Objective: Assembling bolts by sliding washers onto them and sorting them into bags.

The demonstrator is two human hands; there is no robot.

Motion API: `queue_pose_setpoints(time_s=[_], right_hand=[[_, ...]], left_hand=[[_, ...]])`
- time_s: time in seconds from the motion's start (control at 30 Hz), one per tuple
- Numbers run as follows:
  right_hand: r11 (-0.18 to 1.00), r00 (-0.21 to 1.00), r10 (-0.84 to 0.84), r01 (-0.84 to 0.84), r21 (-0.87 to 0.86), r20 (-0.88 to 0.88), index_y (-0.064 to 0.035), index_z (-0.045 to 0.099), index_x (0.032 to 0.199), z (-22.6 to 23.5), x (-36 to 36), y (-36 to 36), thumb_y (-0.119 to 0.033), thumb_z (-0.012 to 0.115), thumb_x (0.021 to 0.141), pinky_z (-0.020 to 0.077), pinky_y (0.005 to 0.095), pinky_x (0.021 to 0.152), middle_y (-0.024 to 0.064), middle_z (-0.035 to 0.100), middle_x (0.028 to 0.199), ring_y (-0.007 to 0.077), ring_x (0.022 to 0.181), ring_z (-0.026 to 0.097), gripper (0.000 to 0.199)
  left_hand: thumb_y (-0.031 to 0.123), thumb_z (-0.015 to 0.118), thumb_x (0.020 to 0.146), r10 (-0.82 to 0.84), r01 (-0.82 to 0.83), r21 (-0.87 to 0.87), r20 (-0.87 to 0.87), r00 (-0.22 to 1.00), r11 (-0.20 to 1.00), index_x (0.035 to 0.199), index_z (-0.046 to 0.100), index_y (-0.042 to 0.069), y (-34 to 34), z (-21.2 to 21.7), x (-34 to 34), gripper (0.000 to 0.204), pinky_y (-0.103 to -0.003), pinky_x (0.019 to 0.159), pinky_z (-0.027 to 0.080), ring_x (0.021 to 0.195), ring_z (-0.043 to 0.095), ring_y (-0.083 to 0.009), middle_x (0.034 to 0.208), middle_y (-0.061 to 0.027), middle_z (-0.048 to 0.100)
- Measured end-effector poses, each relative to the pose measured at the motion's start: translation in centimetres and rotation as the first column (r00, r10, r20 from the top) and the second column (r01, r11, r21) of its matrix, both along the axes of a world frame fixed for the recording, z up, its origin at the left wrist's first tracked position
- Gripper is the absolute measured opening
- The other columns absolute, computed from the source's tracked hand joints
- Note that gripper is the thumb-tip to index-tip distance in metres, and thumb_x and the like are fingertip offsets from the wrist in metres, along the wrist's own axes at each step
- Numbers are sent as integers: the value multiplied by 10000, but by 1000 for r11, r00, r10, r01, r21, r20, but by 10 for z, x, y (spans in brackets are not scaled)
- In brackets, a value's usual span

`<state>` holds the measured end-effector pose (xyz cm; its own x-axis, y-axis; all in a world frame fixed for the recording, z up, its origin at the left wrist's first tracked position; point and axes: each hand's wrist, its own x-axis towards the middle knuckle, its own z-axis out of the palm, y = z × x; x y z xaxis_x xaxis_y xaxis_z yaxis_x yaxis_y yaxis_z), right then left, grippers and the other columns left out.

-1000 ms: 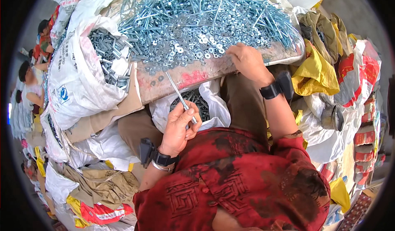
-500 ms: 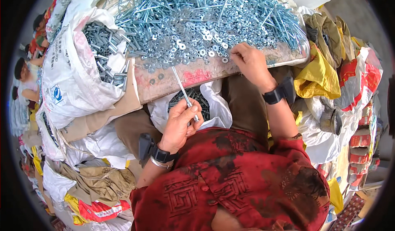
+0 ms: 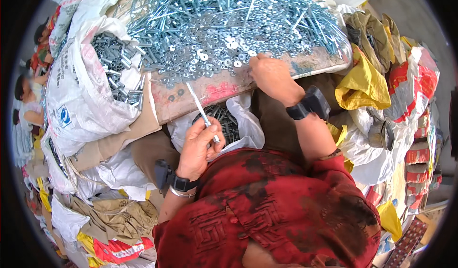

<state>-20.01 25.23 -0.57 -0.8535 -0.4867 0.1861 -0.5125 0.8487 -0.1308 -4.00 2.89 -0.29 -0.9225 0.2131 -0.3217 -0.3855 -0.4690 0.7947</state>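
Note:
My left hand (image 3: pixel 199 145) is closed around a long, thin metal bolt (image 3: pixel 194 96), which tilts up and away toward the board. A thicker sleeve-like part shows at the bolt's lower end, below the fingers. At the near edge of a heap of flat washers (image 3: pixel 204 57), my right hand (image 3: pixel 274 79) has its fingers curled together and pointing down. Whatever those fingertips may pinch is hidden. The washers lie on a worn board (image 3: pixel 193 101) with pink stains. Behind them spreads a pile of long threaded rods (image 3: pixel 181 10).
Left of the board stands a white woven sack (image 3: pixel 71 96) with metal sleeves (image 3: pixel 126 94) inside. Beneath the board's near edge, a white bag (image 3: pixel 250 120) holds metal fasteners (image 3: pixel 228 132). A yellow bag (image 3: pixel 362 86) and a metal can (image 3: pixel 381 134) are at the right.
My right hand has shifted left along the near edge of the washers, its fingers now more hidden. The left hand, still gripping the bolt, sits slightly farther left.

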Motion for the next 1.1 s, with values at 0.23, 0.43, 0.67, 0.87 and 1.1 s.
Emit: queue_pose_setpoints(time_s=[0.23, 0.43, 0.67, 0.87, 1.1], right_hand=[[988, 997, 48, -56, -141, -59, -41, 561, 885, 10, 20, -7, -107, 611, 860, 516, 425, 597, 162, 661, 773, 345, 708, 664, 86], [494, 620, 634, 136, -859, 463, -31, 635, 883, 41, 62, 9, -88, 694, 911, 476, 181, 522, -34, 600, 691, 15, 593, 579, 86], [353, 367, 787, 392, -850, 496, -1, 653, 938, 40, 79, 30, -83, 704, 891, 496, 209, 516, 13, 640, 707, 74, 570, 619, 108], [383, 327, 784, 415, -825, 528, 4, 641, 1021, 25, 76, 38, -137, 708, 893, 507, 231, 512, 27, 658, 749, 115, 606, 648, 202], [884, 882, -392, 283, -371, -262, -26, 554, 862, 1, -15, 74, -170, 676, 830, 488, 489, 635, 208, 615, 863, 401, 743, 631, 191]], left_hand=[[168, 613, 948, -111, -33, -649, -180, 977, 760, 894, 600, 56, -29, -16, 2, 125, -231, 482, 355, 515, 486, -71, 620, -33, 545], [195, 663, 878, -453, -182, -970, -237, 859, 164, 880, 565, 42, -3, 12, 13, 181, -415, 559, 415, 575, 556, -340, 617, -166, 530], [163, 673, 862, -578, -276, -951, -303, 757, 137, 860, 556, 34, 9, 24, 18, 174, -425, 581, 433, 673, 583, -401, 730, -178, 600], [141, 671, 886, -613, -257, -920, -389, 688, 295, 874, 567, 35, 2, -3, 9, 149, -387, 552, 435, 597, 589, -318, 710, -126, 598], [164, 675, 931, -213, 180, -405, -38, 976, 896, 953, 646, 61, 5, 2, 1, 110, -172, 480, 353, 572, 529, -26, 711, 38, 599]])
